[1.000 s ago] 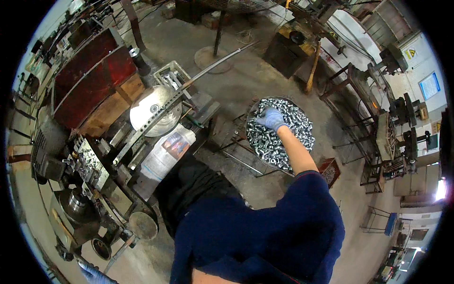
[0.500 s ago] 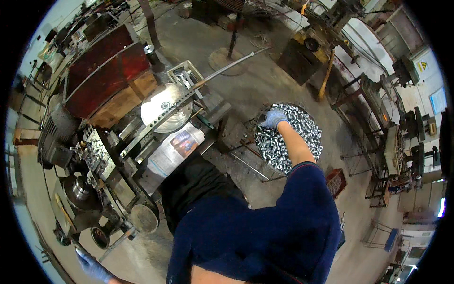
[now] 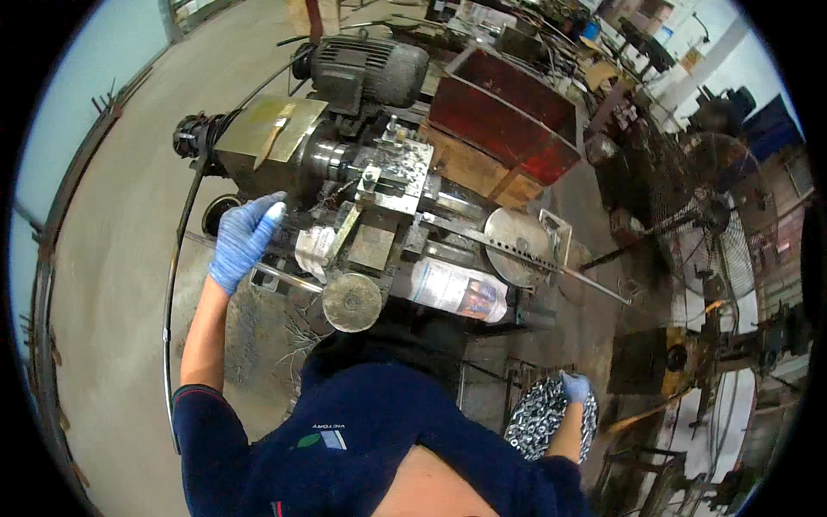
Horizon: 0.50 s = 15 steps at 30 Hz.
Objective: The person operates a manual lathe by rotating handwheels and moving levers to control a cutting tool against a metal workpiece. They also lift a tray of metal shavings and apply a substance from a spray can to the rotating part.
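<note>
My left hand point(image 3: 244, 241), in a blue-grey knitted glove, is raised beside the lathe-like machine's headstock point(image 3: 280, 159). Its fingers stretch toward the chuck point(image 3: 332, 160), the thumb tip lies near the fingertips, and nothing shows in it. Behind and below that hand runs a metal lever bar point(image 3: 297, 280) toward a round steel disc point(image 3: 351, 302). Far to the right, my right hand point(image 3: 575, 388), gloved alike, reaches into a round basin of shiny short metal fittings point(image 3: 538, 418). Its fingers look curled; whatever they hold is too small to make out.
A perforated flat bar point(image 3: 508, 247) crosses a large round plate point(image 3: 517, 246) and juts right. Behind the machine stand an electric motor point(image 3: 369, 73) and a red metal bin point(image 3: 508, 112). A printed sheet point(image 3: 457, 289) lies at the front. A pedestal fan point(image 3: 715, 211) stands right.
The view has swung to the left, bringing the headstock and motor into sight. My left hand has come up to the machine from the lower edge; my right hand stays at the basin.
</note>
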Each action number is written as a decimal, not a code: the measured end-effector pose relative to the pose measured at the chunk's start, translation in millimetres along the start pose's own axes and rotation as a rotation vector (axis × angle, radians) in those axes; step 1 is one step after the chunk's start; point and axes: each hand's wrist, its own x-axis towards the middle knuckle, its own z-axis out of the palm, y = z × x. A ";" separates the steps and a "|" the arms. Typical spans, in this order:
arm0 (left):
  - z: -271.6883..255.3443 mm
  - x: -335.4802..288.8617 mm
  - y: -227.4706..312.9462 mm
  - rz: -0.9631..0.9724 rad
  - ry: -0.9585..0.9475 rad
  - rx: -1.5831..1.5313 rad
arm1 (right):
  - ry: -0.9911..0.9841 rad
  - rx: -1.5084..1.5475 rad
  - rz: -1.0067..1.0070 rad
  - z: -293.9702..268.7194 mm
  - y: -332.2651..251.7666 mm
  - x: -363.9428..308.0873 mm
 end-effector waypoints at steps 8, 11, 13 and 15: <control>61.4 -4.8 41.4 -0.222 -0.383 -0.618 | 0.007 0.679 -0.683 -101.8 -241.5 -130.6; 97.9 -2.5 74.8 -0.231 -0.588 -0.812 | -0.096 0.767 -1.135 -115.1 -328.4 -171.6; 119.3 -6.9 79.6 -0.198 -0.712 -0.884 | -0.123 0.805 -1.382 -128.2 -376.4 -198.2; 124.5 -12.9 91.2 -0.258 -0.787 -1.123 | -0.145 0.856 -1.493 -131.2 -402.3 -214.0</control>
